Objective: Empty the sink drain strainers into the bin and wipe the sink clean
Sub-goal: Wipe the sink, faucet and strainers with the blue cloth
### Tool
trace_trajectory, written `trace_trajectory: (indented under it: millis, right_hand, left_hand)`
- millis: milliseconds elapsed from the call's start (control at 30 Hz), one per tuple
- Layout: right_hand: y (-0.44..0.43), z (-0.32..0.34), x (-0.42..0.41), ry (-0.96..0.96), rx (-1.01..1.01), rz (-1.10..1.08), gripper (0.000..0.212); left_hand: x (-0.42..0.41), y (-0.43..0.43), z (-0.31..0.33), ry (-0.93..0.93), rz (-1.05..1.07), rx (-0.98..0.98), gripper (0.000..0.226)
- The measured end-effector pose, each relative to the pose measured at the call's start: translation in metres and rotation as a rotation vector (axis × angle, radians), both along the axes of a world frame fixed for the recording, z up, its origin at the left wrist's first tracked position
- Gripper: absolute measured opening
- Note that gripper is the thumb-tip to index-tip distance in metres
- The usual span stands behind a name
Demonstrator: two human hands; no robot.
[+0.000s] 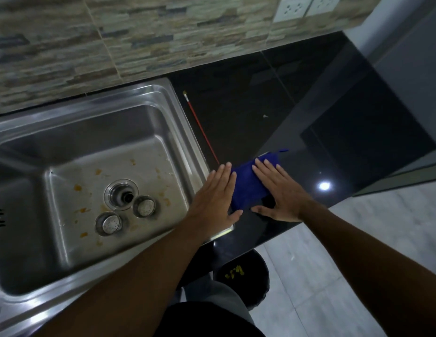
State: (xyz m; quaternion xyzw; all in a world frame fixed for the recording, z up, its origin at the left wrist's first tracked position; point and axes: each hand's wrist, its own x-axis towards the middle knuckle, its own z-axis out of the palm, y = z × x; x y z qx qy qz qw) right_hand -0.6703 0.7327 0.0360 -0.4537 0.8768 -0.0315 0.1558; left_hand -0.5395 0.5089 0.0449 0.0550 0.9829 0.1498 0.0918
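Observation:
A steel sink (95,98) fills the left of the head view, its floor dotted with orange food stains. Two round metal drain strainers (144,206) (109,223) lie on the sink floor beside the uncovered drain hole (121,194). A folded blue cloth (248,186) rests on the black counter just right of the sink. My left hand (215,198) lies flat with its fingers spread at the cloth's left edge. My right hand (281,193) presses flat on the cloth's right side. Neither hand grips anything.
A thin red-handled brush (201,128) lies on the black counter (309,105) along the sink's right rim. A dark bin (246,273) with yellow scraps inside stands on the pale tiled floor below the counter edge. Wall sockets (307,6) sit at the top right.

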Motion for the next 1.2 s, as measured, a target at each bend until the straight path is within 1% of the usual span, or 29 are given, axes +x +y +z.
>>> trace_trajectory:
  millis: [67,133,233,300,367,400,500,567,600,633,667,733,800,867,967,1033,1100,1133,1200]
  right_hand:
    - [-0.002,-0.005,0.0,0.027,0.016,-0.017,0.104]
    - [-0.003,-0.008,0.001,0.051,0.035,-0.018,0.096]
    - [-0.004,-0.008,0.003,0.079,0.049,-0.012,0.082]
    - [-0.004,-0.005,0.003,0.108,0.069,0.027,0.072]
    - [-0.004,0.0,0.003,0.128,0.098,0.057,0.068]
    - [-0.006,0.003,0.004,0.133,0.11,0.05,0.069]
    - [-0.021,0.015,0.01,0.161,0.094,-0.011,0.082]
    - [-0.037,0.02,0.013,0.147,-0.006,-0.025,0.082]
    - [-0.045,0.02,0.015,0.114,-0.073,-0.015,0.076]
    - [-0.052,0.019,0.017,0.064,-0.131,0.0,0.068]
    - [-0.057,0.018,0.021,0.004,-0.166,0.009,0.066]
    - [-0.063,0.016,0.031,-0.105,-0.198,-0.021,0.075]
    - [-0.067,0.017,0.045,-0.124,-0.253,-0.092,0.08]
    - [-0.076,0.024,0.059,-0.122,-0.334,-0.138,0.08]
    - [-0.105,0.04,0.086,-0.193,-0.466,-0.136,0.075]
    - [-0.133,0.05,0.109,-0.258,-0.534,-0.103,0.071]
    - [-0.166,0.056,0.138,-0.33,-0.562,-0.063,0.067]
    - [-0.185,0.058,0.153,-0.374,-0.569,-0.049,0.062]
    - [-0.222,0.059,0.184,-0.438,-0.585,-0.012,0.062]
  left_hand:
    - [-0.005,0.007,-0.001,0.012,-0.027,-0.113,0.107]
    - [-0.007,0.015,-0.004,-0.018,-0.045,-0.172,0.104]
    - [-0.013,0.023,-0.002,-0.094,-0.03,-0.247,0.09]
    - [-0.016,0.027,0.001,-0.123,-0.021,-0.273,0.074]
    - [-0.02,0.03,0.002,-0.176,-0.017,-0.263,0.06]
    - [-0.024,0.03,0.005,-0.206,-0.021,-0.254,0.057]
    - [-0.037,0.019,0.022,-0.278,-0.002,-0.146,0.055]
    - [-0.034,0.009,0.031,-0.271,0.002,-0.043,0.055]
    - [-0.029,0.003,0.034,-0.249,0.023,0.008,0.054]
    - [-0.02,-0.002,0.035,-0.21,0.073,0.053,0.053]
    - [-0.009,-0.006,0.034,-0.162,0.142,0.088,0.054]
    - [0.016,-0.013,0.032,-0.1,0.275,0.142,0.058]
    - [0.044,-0.027,0.029,-0.095,0.364,0.179,0.064]
    - [0.074,-0.049,0.024,-0.114,0.445,0.181,0.065]
    - [0.117,-0.087,0.022,-0.106,0.575,0.134,0.06]
    - [0.146,-0.112,0.026,-0.068,0.747,0.156,0.05]
    - [0.18,-0.136,0.03,-0.047,0.906,0.164,0.047]
    - [0.199,-0.148,0.033,-0.048,0.964,0.157,0.046]
    - [0.241,-0.173,0.036,-0.041,1.045,0.146,0.046]
